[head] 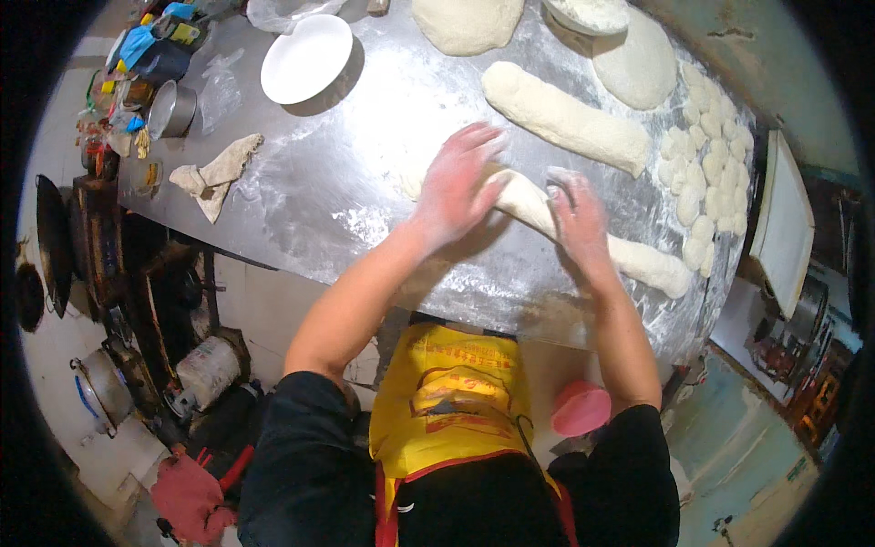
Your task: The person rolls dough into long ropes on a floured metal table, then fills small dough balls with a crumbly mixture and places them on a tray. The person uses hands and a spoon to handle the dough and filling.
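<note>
A long floured dough roll (525,198) lies slantwise on the metal worktable (287,225) in front of me. My left hand (461,174) is around its left part, fingers on the far side and thumb on the near side, slightly blurred. Farther right, my right hand (580,215) curls over the same roll, whose right end sticks out past my wrist. The palms hide parts of the roll. Just beyond it rests a thicker dough log (567,119), touched by neither hand. Flour coats both hands.
Small dough pieces (714,161) cluster at the right edge. Larger dough masses (468,24) (636,61) and a bowl of flour (589,14) sit at the back. Leftward are a white bowl (307,60), a cloth (219,174), a metal pot (172,109) and several bottles (160,60).
</note>
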{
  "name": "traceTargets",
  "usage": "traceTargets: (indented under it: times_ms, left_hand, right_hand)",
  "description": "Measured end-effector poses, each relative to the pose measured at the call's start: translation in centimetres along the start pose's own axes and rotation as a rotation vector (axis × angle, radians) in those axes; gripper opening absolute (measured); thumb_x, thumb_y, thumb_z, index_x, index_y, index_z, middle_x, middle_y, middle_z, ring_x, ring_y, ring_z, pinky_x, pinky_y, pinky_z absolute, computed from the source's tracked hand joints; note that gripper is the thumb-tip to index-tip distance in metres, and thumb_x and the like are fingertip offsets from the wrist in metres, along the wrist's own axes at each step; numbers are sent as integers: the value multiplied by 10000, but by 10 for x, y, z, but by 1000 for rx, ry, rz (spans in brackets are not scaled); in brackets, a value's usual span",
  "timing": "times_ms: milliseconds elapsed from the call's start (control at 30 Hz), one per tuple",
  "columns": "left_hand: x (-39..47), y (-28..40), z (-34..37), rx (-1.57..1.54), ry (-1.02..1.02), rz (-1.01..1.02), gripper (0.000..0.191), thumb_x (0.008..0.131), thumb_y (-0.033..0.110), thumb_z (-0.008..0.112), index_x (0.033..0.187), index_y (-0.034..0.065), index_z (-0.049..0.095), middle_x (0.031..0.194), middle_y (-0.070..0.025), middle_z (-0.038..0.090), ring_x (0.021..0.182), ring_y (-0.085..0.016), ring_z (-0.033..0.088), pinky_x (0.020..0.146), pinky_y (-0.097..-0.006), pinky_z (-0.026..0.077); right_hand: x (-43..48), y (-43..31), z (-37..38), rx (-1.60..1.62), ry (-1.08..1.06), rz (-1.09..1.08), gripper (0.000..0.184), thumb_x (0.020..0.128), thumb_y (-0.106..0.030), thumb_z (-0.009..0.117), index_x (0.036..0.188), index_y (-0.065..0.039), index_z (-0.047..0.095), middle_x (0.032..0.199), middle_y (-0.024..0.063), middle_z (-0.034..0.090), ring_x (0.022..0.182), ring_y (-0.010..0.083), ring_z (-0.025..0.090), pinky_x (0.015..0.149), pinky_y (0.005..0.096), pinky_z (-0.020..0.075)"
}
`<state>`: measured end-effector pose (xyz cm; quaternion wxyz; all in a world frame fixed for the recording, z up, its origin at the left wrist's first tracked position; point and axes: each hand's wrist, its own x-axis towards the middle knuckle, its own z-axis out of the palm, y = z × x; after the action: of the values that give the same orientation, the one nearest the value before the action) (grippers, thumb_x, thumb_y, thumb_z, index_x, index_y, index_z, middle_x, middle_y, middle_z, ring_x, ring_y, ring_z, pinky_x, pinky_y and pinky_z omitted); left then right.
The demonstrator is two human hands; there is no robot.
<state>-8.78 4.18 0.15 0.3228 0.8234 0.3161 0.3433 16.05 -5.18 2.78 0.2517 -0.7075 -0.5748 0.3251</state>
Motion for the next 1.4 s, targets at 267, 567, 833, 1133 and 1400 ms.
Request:
traceTargets:
  times_ms: [267, 567, 833, 1133, 1400]
  left_hand:
    - [-116, 51, -49, -957, 665, -1193, 382, 1043, 245, 567, 1312, -23, 522, 1203, -132, 613, 1093, -237, 616, 972, -387, 521]
    - [-14, 20, -45, -915, 432, -842, 308, 1028, 180, 575, 1257, -21, 621, 1182, -109, 679, 1038, -189, 649, 978, -332, 513]
    - [-88, -6, -101, 37, -73, -695, 286, 948, 137, 590, 1219, 58, 638, 1227, -201, 645, 1147, -392, 623, 1021, -434, 486]
    - [-98, -58, -108, 715, -7, -585, 583, 917, 200, 611, 1454, 20, 476, 1563, -200, 419, 1483, -393, 329, 1233, -534, 204]
    - [-92, -56, -104, 840, -31, -490, 593, 918, 191, 571, 1455, -35, 458, 1582, -220, 387, 1487, -392, 313, 1249, -505, 199]
  right_hand:
    - [-16, -68, 10, -219, -109, -156, 554, 947, -207, 660, 1434, 4, 503, 1470, 267, 479, 1355, 434, 470, 1185, 509, 322]
    - [-22, -47, 28, 61, 110, -157, 427, 944, -117, 625, 1353, -4, 578, 1416, 199, 541, 1291, 370, 546, 1101, 461, 432]
    - [-2, -84, 9, 58, 72, -162, 255, 946, -87, 587, 1163, -16, 699, 1182, 156, 694, 1106, 303, 660, 1008, 411, 494]
    - [7, -36, -39, 443, 223, 120, 231, 1013, -153, 598, 1183, -21, 682, 1084, 109, 720, 993, 199, 662, 896, 335, 528]
    - [-173, 172, -146, -506, 858, 698, 483, 883, -60, 623, 1361, -21, 572, 1373, 235, 568, 1299, 388, 519, 1098, 458, 416]
